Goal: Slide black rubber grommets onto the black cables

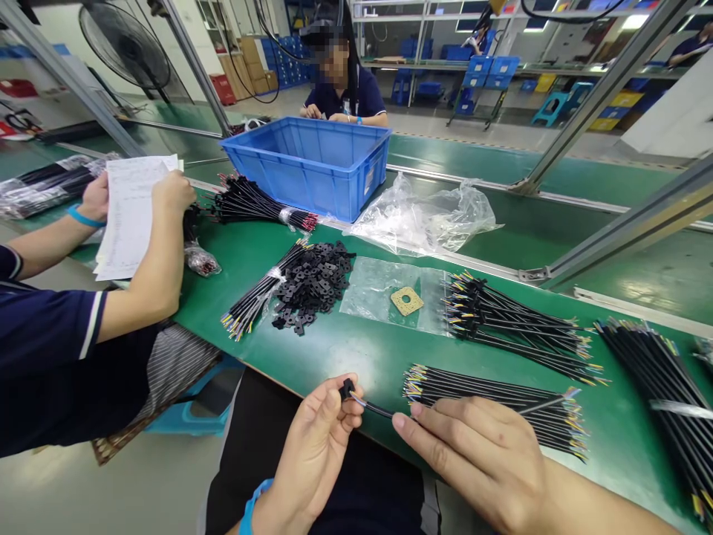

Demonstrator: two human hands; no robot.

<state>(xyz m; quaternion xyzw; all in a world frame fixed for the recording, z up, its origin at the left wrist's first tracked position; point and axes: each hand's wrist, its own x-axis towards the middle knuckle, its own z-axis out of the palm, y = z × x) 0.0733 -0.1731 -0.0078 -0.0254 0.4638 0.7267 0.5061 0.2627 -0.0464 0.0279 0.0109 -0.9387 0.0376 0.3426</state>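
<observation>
Near the table's front edge, my left hand (317, 438) pinches a small black plastic clip (346, 388) between thumb and fingers. My right hand (482, 453) grips a black cable (379, 410), its stripped end with thin coloured wires reaching the clip. Whether the wires pass through the clip, I cannot tell. Just behind my right hand lies a row of cut black cables (473, 383) with coloured wire ends. A heap of black clips (315, 282) sits further back, beside a tied cable bundle (259, 290). More cables with black pieces at one end (512, 316) lie at the right.
A clear bag (370, 290) with a tan perforated square (406, 301) lies mid-table. Behind stand a blue bin (295, 174) and crumpled plastic (428, 215). Tied cables (651, 386) lie far right. At left, a co-worker's hands hold papers (134, 215); another person sits behind the bin.
</observation>
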